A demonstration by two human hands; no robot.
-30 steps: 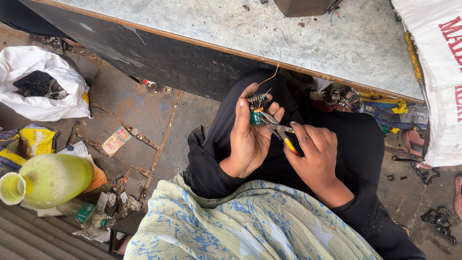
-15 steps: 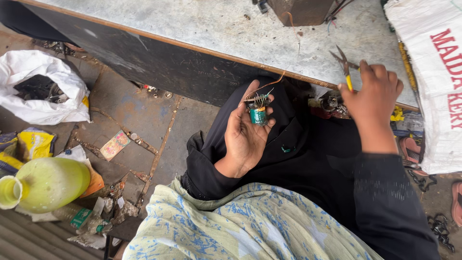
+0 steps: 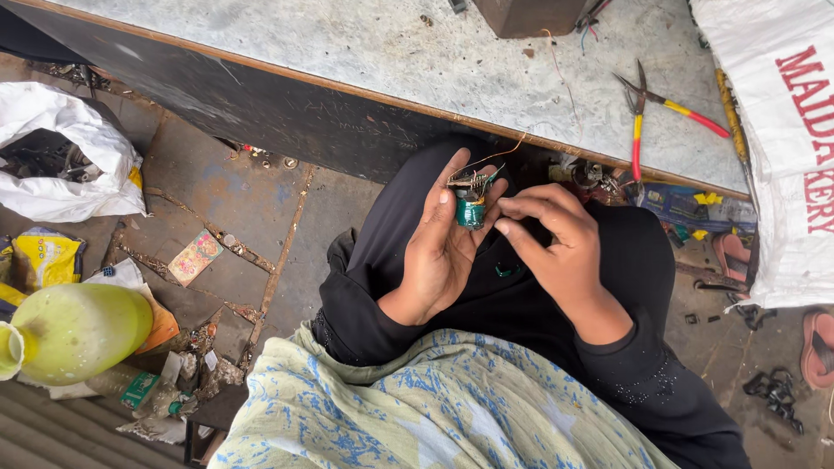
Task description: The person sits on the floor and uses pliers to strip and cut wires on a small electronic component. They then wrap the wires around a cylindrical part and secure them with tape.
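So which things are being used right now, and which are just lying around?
In use:
- left hand
- right hand
- small green wire-wound coil

Lying about:
- red-and-yellow-handled pliers
- yellow-green plastic bottle
- crumpled white plastic bag
- white woven sack
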